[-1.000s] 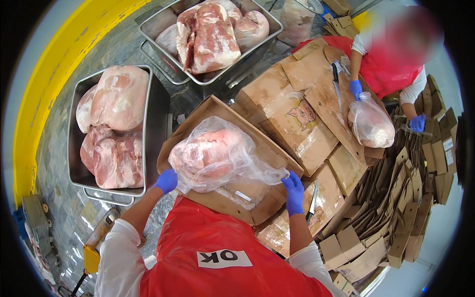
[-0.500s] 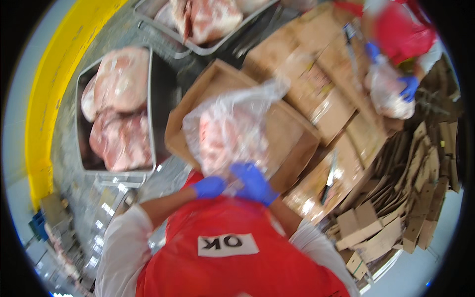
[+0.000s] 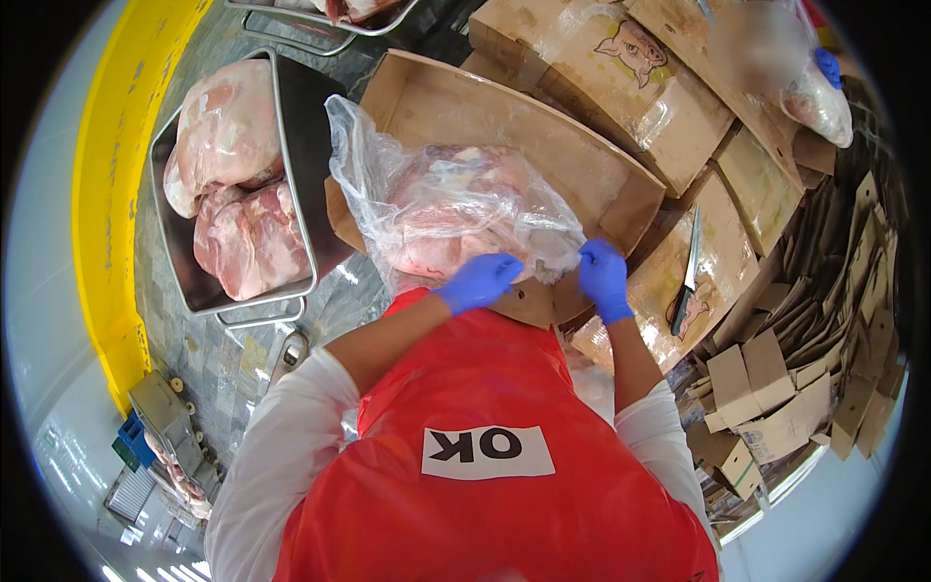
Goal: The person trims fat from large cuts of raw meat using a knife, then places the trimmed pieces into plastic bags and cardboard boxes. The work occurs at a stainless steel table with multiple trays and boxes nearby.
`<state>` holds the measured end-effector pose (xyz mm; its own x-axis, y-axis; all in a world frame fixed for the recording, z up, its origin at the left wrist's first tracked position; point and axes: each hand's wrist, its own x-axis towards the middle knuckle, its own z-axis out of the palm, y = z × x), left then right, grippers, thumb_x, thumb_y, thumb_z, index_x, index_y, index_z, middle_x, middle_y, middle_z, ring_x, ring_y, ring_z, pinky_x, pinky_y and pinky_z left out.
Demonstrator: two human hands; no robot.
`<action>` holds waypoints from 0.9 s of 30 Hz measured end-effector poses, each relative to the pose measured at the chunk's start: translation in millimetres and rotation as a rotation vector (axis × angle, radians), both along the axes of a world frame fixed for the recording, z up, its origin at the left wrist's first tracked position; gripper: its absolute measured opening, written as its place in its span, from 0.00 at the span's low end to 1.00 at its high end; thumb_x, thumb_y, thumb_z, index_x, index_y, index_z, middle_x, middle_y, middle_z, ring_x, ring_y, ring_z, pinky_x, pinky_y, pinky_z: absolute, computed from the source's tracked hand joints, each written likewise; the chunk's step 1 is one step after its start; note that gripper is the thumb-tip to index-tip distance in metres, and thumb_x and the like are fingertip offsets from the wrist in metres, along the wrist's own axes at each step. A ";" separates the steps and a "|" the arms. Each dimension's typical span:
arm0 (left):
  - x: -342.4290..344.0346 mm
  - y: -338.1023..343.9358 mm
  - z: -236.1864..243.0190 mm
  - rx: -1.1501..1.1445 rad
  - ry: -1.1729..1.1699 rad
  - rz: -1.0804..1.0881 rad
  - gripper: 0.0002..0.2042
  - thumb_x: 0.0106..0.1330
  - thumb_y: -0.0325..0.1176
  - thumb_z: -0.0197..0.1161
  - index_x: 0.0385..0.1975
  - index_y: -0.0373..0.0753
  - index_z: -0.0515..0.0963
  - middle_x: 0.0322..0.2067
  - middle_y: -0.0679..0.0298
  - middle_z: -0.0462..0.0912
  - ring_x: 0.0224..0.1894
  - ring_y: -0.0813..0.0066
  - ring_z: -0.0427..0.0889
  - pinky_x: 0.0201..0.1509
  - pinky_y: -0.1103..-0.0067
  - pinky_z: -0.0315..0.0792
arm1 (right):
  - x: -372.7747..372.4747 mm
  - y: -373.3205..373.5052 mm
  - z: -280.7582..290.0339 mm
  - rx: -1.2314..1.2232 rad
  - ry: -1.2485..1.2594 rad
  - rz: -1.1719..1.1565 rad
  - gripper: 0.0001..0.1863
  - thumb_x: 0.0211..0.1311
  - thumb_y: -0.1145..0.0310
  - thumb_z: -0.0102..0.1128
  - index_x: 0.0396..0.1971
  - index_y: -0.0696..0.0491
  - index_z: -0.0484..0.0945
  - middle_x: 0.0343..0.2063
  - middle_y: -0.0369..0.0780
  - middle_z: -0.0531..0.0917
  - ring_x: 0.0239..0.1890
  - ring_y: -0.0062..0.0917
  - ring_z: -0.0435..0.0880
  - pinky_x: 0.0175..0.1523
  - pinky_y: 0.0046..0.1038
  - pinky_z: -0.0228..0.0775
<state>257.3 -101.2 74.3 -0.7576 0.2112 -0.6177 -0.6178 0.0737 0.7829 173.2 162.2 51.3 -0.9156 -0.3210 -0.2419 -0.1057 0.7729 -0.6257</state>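
Observation:
In the head view, a piece of raw meat [image 3: 456,199] wrapped in a clear plastic bag [image 3: 359,145] lies in an open cardboard box [image 3: 582,155], close against my red apron. My left hand [image 3: 480,281], in a blue glove, has curled fingers closed on the bag along the meat's front edge. My right hand [image 3: 603,278], also blue-gloved, grips the gathered bag plastic at the right end of the meat. A black-handled knife [image 3: 689,272] lies on flattened cardboard to the right of my right hand.
A steel tub [image 3: 310,252] of raw meat stands left, another tub [image 3: 369,24] behind. A co-worker's blue-gloved hand [image 3: 826,66] is at bagged meat [image 3: 815,112] upper right. Stacked cardboard [image 3: 805,359] fills the right; a yellow barrier [image 3: 112,194] runs along the left.
My hands went from apart to together at the bag's near side, then the right moved back rightward. The bagged meat has turned and sits nearer me; the camera view has shifted.

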 end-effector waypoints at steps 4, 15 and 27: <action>68.4 -86.7 -17.7 -0.901 0.258 0.282 0.31 0.61 0.49 0.73 0.54 0.30 0.73 0.52 0.45 0.78 0.53 0.49 0.79 0.57 0.60 0.73 | -16.0 36.9 -13.1 0.160 0.085 -0.039 0.05 0.55 0.70 0.62 0.30 0.55 0.82 0.33 0.46 0.84 0.36 0.47 0.83 0.45 0.40 0.77; 95.1 -173.4 -102.0 -0.406 -0.150 0.918 0.34 0.68 0.44 0.68 0.69 0.35 0.64 0.61 0.59 0.76 0.59 0.66 0.76 0.62 0.70 0.70 | 6.0 -95.6 -24.4 -0.446 -0.754 -0.329 0.44 0.57 0.51 0.73 0.68 0.60 0.66 0.61 0.48 0.75 0.59 0.33 0.78 0.59 0.32 0.73; 188.3 -253.5 -206.4 0.044 -0.535 1.580 0.16 0.78 0.50 0.48 0.35 0.47 0.76 0.24 0.67 0.76 0.22 0.71 0.74 0.25 0.72 0.69 | 38.4 -19.4 -186.4 -0.063 -0.627 -0.263 0.14 0.61 0.71 0.62 0.44 0.62 0.81 0.30 0.44 0.85 0.27 0.31 0.86 0.29 0.36 0.78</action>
<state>445.6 -354.8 -132.0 0.0528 -0.4820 -0.8746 -0.2386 -0.8565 0.4576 211.6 142.8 -135.1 -0.6580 -0.1383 -0.7402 0.4777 0.6833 -0.5523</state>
